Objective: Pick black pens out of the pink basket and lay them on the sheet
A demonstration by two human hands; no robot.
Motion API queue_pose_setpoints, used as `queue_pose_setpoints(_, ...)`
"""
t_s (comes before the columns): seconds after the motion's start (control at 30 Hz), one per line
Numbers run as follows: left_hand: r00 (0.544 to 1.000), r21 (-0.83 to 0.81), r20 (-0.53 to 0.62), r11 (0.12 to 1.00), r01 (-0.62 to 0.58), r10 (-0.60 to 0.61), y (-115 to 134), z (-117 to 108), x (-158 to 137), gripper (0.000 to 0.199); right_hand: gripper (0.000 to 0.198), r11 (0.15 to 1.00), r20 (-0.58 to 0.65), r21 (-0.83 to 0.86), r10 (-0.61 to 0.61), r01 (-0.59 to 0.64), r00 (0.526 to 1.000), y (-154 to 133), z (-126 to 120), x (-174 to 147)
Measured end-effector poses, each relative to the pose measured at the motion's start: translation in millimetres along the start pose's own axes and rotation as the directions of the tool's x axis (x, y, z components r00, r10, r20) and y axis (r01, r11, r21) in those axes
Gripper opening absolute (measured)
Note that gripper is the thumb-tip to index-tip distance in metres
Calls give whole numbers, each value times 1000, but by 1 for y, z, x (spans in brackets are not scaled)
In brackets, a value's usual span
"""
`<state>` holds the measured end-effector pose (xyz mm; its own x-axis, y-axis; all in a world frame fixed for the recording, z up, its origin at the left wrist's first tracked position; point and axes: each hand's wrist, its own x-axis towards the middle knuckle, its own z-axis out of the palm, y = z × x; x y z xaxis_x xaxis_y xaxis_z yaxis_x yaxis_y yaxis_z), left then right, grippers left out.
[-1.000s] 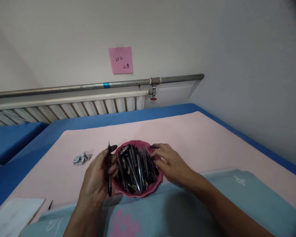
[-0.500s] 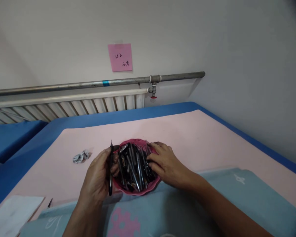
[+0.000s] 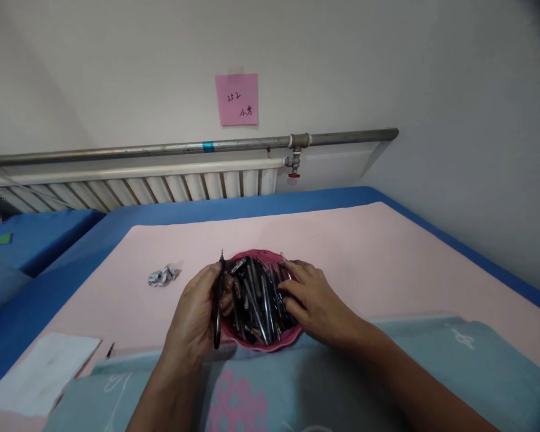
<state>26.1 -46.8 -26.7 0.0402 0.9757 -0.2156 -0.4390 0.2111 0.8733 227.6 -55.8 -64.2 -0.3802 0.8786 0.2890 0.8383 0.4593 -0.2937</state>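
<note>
On our pink-and-blue surface [image 3: 351, 252] sits a round pink plastic basket [image 3: 270, 346] of dark pens [image 3: 258, 297]; on the pale wall [image 3: 117, 66], a square pink paper note [image 3: 237, 102] reads "252". Our left fingers [image 3: 226, 303] close round 1 slim black pen [image 3: 218, 309]; our right fingers [image 3: 294, 288] half-curl at the basket, hold unclear.

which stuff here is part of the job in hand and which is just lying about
In use:
black pen, in the left grip
pink basket, right grip at its edge
dark pen-like pieces heaped inside

Apparently just lying about:
crumpled wad
white sheet
small dark object beside it, unclear
</note>
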Motion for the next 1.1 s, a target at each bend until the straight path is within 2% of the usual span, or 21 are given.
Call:
queue_pose_setpoints(0.53,999,41,32,999,32,-34,-2,1,-1,26,17,973,136,-224,-34,64,990,-20,-13,8)
queue_pose_setpoints(1.1,999,64,45,998,6,-9,-1,3,-2,26,15,976,197,-215,2,41,980,-18,-12,10)
